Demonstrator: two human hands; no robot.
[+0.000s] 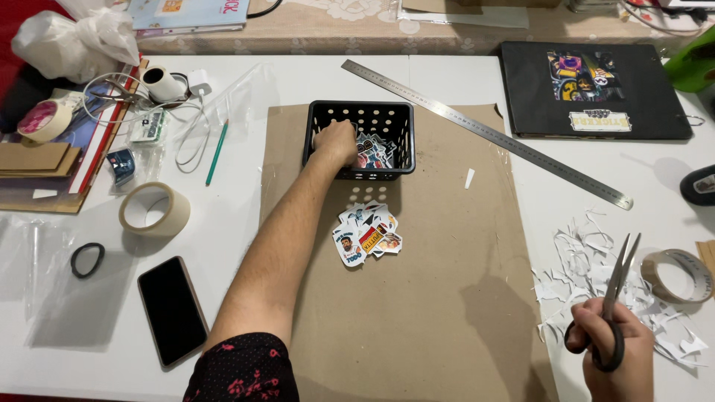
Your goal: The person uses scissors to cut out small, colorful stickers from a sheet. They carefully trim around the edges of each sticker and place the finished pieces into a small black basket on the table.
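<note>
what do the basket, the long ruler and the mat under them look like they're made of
The basket looks like black moulded plastic: a dull sheen, with even round holes in its walls. The left hand reaches into it. The ruler seems to be metal, probably steel, grey and brushed with fine marks along its edge. The mat looks like plain brown cardboard, matte and slightly creased.

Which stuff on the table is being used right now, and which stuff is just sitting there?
In use:
- left hand reaching into the black perforated plastic basket
- cut-out colourful stickers on the brown cardboard sheet
- right hand holding grey metal scissors
- white paper scraps

Lying about:
- long steel ruler
- black smartphone
- beige tape roll
- green pencil
- black binder
</note>
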